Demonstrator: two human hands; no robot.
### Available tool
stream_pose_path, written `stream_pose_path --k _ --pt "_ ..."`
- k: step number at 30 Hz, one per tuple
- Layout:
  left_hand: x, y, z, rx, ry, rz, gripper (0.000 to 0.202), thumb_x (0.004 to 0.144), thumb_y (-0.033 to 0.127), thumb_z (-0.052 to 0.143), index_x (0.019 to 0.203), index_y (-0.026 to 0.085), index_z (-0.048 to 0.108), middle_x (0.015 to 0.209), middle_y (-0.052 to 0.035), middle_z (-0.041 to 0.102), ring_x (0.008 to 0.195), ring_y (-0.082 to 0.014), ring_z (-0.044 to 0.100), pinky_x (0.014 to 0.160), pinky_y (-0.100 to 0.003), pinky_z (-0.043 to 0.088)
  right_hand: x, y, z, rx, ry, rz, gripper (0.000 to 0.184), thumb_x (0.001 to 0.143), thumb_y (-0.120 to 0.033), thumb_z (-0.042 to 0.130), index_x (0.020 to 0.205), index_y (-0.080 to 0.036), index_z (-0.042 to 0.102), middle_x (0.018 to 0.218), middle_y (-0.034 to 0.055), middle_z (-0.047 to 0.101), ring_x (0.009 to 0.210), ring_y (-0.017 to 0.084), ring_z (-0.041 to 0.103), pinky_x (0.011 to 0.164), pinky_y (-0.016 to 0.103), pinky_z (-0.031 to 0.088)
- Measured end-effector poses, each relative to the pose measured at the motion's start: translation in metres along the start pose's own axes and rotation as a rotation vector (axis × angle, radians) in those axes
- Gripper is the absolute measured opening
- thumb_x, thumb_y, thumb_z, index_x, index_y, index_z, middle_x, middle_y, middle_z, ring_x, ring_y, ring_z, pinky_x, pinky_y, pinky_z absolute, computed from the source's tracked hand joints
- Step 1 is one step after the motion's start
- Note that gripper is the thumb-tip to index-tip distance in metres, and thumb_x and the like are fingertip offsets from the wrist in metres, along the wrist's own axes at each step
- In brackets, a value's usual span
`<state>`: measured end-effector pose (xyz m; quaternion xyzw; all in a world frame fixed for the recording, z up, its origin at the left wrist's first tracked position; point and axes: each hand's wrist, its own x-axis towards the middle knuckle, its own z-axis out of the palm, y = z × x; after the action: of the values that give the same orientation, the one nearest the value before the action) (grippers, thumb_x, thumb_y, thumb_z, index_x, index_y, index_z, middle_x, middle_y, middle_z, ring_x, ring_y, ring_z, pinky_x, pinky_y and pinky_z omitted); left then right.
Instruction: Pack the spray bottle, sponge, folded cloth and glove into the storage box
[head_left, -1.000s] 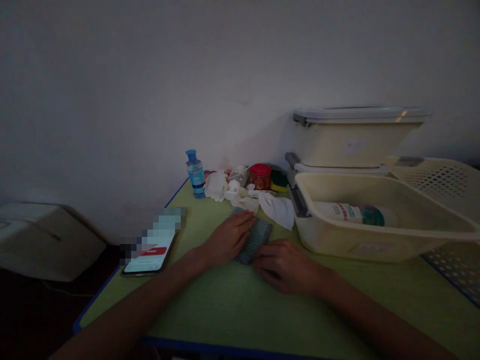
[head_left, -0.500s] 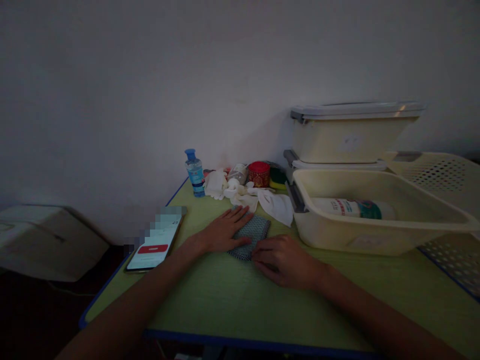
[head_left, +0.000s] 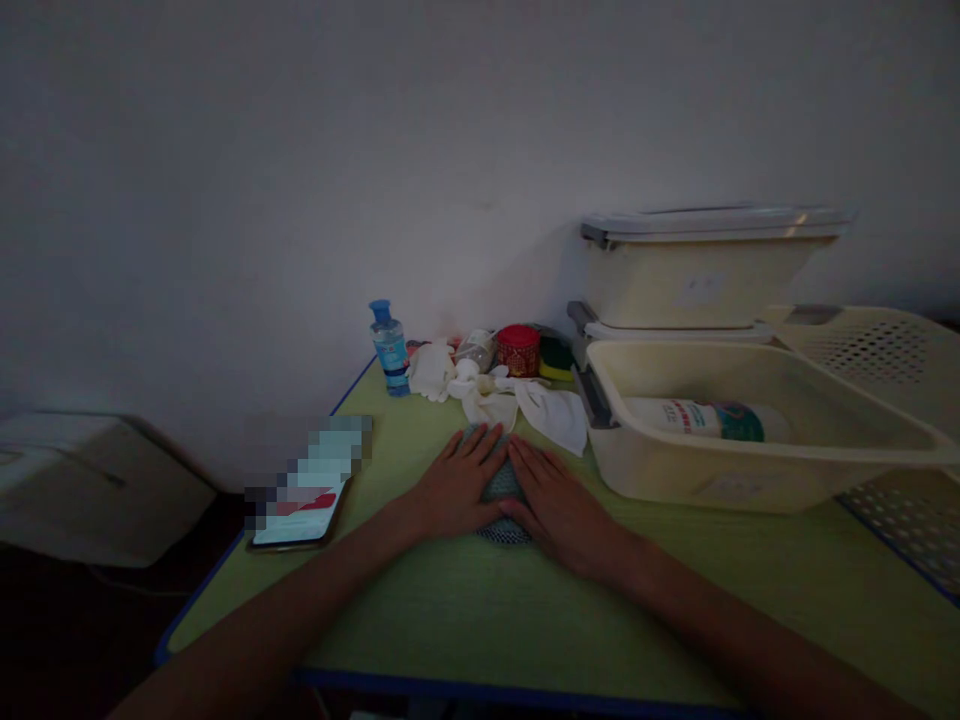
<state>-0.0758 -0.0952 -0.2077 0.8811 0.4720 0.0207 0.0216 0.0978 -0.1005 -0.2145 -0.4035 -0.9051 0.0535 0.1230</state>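
Green table against a pale wall: both hands flat on a grey cloth

Dim room. Bare wall (head_left: 300, 200) behind; green table (head_left: 420, 620) with blue edging in front.

Grey patterned cloth (head_left: 505, 486) lies on the table near the middle, partly covered from both sides. Left hand (head_left: 461, 487): palm down over the cloth's left part, fingers extended and slightly spread, gripping nothing. Right hand (head_left: 561, 508): palm down over its right part, fingers straight and held together, likewise no grip. Fingertips converge at the far end; thumbs meet or nearly meet over the near part, contact unclear.

Just beyond the cloth: crumpled white cloths (head_left: 556, 416). Farther back, by the wall: upright blue-capped bottle (head_left: 390, 352), red tub (head_left: 518, 350), yellow-and-green sponge (head_left: 556, 358).

Left: phone (head_left: 311, 490), screen lit, partly pixelated. Right: open cream bin (head_left: 720, 482), a white bottle (head_left: 701, 418) lying inside; lidded bin (head_left: 705, 285) stacked behind.
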Motion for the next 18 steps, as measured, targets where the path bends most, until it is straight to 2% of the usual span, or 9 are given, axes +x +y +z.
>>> stream_pose_path --k 3,9,14,16,18 --pt "0.002 -0.006 -0.001 -0.010 -0.009 0.008 0.073 0.084 0.061 0.030 0.141 0.017 0.017 0.148 -0.0118 0.010 0.136 -0.0269 0.011 0.109 -0.045 0.014 -0.002 0.002 0.001 -0.053 -0.032 0.014 0.068 0.088 -0.052 0.027 0.135 -0.002 0.031 0.141 0.0224 0.029 0.131 0.030 0.025 0.105 0.051 0.025" --pt "0.004 -0.024 0.000 -0.037 -0.024 0.034 0.074 0.083 0.062 0.029 0.141 0.017 0.016 0.148 -0.0123 0.009 0.137 -0.0252 0.008 0.109 -0.042 0.014 -0.003 0.003 -0.003 -0.079 -0.064 0.013 0.068 0.088 -0.052 0.029 0.136 -0.004 0.031 0.142 0.0210 0.027 0.133 0.030 0.022 0.105 0.052 0.025" --pt "0.002 -0.025 0.001 -0.042 -0.004 0.027 0.073 0.084 0.062 0.026 0.141 0.017 0.017 0.148 -0.0120 0.010 0.137 -0.0239 0.009 0.109 -0.043 0.013 -0.004 0.006 -0.005 -0.048 -0.065 -0.013 0.067 0.087 -0.052 0.032 0.137 -0.006 0.029 0.142 0.0197 0.028 0.133 0.029 0.022 0.104 0.053 0.026" --pt "0.001 -0.023 0.001 -0.046 0.005 0.013 0.072 0.084 0.062 0.026 0.141 0.017 0.017 0.148 -0.0118 0.011 0.137 -0.0241 0.010 0.109 -0.043 0.013 -0.005 0.006 -0.008 -0.037 -0.034 -0.026 0.065 0.087 -0.050 0.035 0.135 -0.007 0.032 0.141 0.0201 0.030 0.132 0.029 0.025 0.103 0.053 0.026" --pt "0.000 -0.021 0.000 -0.052 0.009 0.001 0.071 0.085 0.060 0.028 0.140 0.017 0.018 0.148 -0.0119 0.011 0.137 -0.0244 0.010 0.109 -0.044 0.014 -0.005 0.004 -0.012 -0.019 0.029 -0.061 0.056 0.086 -0.045 0.042 0.128 -0.009 0.043 0.137 0.0198 0.038 0.129 0.029 0.031 0.102 0.051 0.028"
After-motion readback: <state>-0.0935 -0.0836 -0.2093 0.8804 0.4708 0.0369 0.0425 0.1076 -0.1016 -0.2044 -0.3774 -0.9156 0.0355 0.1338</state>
